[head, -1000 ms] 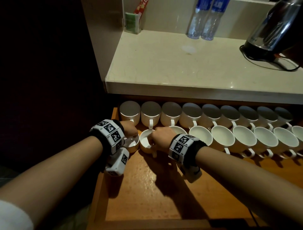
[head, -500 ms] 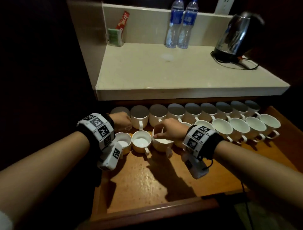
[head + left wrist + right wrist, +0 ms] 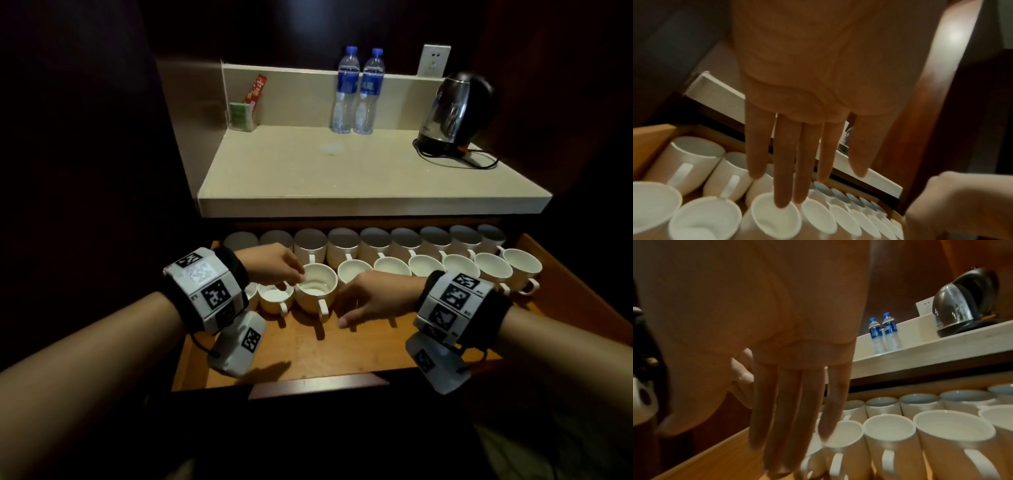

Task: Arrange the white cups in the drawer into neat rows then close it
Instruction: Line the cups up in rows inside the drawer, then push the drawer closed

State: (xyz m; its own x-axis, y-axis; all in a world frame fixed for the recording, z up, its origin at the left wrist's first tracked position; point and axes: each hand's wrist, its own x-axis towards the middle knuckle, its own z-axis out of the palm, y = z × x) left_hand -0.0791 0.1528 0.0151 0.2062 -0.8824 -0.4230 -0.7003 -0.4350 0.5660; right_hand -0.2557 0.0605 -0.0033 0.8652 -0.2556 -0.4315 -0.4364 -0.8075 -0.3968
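The wooden drawer [image 3: 342, 349] stands pulled out, holding two rows of white cups: a back row [image 3: 373, 240] partly under the counter and a front row [image 3: 459, 267] with handles toward me. My left hand [image 3: 294, 274] has straight fingers, and its fingertips [image 3: 783, 203] touch the far-left rim of one front-row cup [image 3: 315, 289], which also shows in the left wrist view [image 3: 774, 222]. My right hand [image 3: 346, 308] hangs just right of that cup with straight, relaxed fingers [image 3: 789, 451], holding nothing, beside another front-row cup [image 3: 844, 434].
A pale countertop [image 3: 342, 178] overhangs the back row. On it stand two water bottles [image 3: 356, 92], a black kettle [image 3: 455, 113] with its cord, and a holder of sachets [image 3: 245, 113]. The drawer's front edge [image 3: 318, 385] lies near my wrists.
My right hand has let go of the cup it set into the front row and drawn back to the right. My left hand moved right onto that cup's rim. The head view pulled back.
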